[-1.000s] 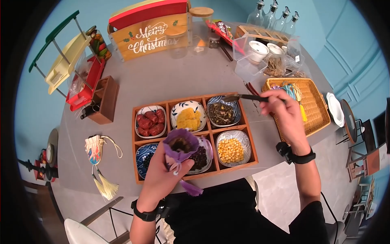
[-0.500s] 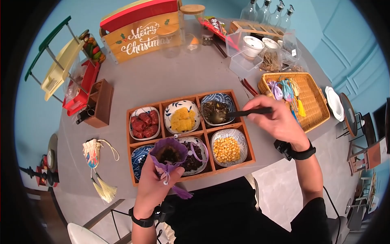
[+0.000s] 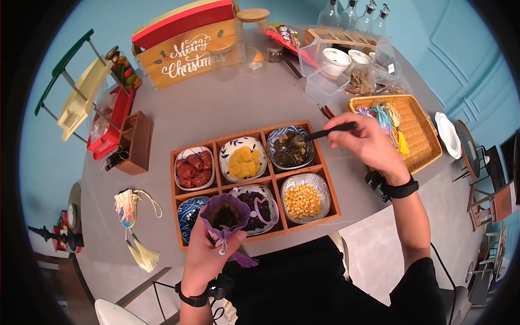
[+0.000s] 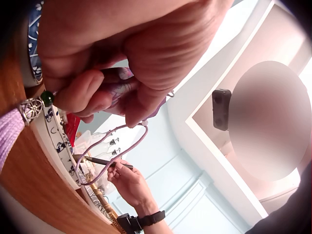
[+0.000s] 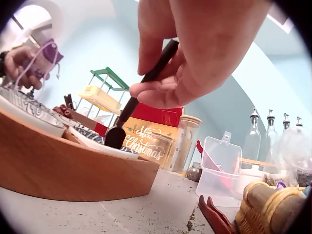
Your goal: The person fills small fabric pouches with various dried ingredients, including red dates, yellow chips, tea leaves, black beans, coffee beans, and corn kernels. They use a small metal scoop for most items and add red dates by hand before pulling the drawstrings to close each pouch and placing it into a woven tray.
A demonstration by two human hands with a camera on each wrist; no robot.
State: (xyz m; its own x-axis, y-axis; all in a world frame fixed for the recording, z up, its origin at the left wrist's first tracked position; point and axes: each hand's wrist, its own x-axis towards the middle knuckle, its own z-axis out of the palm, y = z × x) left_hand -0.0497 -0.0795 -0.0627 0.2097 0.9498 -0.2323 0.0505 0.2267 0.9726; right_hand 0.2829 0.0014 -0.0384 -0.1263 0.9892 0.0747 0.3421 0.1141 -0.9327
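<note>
My left hand [image 3: 208, 260] grips a purple drawstring pouch [image 3: 238, 221] by its body, its mouth gaping upward with dark contents inside. The pouch's cord loops over the bowl of dark beans [image 3: 257, 203], and its purple tassel [image 4: 10, 131] hangs below. My right hand [image 3: 365, 142] pinches the black handle of a spoon [image 5: 134, 105]. In the head view the spoon's head dips into the blue-patterned bowl of dried herbs [image 3: 285, 158], at the far right compartment of the wooden divided tray [image 3: 337, 208].
Other compartments hold red dates [image 3: 194, 169], yellow pieces [image 3: 244, 162] and corn kernels [image 3: 302, 200]. A tasselled embroidered pouch [image 3: 126, 208] lies left of the tray. To the right stands a wicker basket [image 3: 425, 146] with small pouches; clear plastic boxes [image 5: 219, 168] stand behind.
The spoon has come down from above the herb bowl's rim into the herbs, with my right hand moving left and lower. My left hand with the pouch has shifted slightly left and down.
</note>
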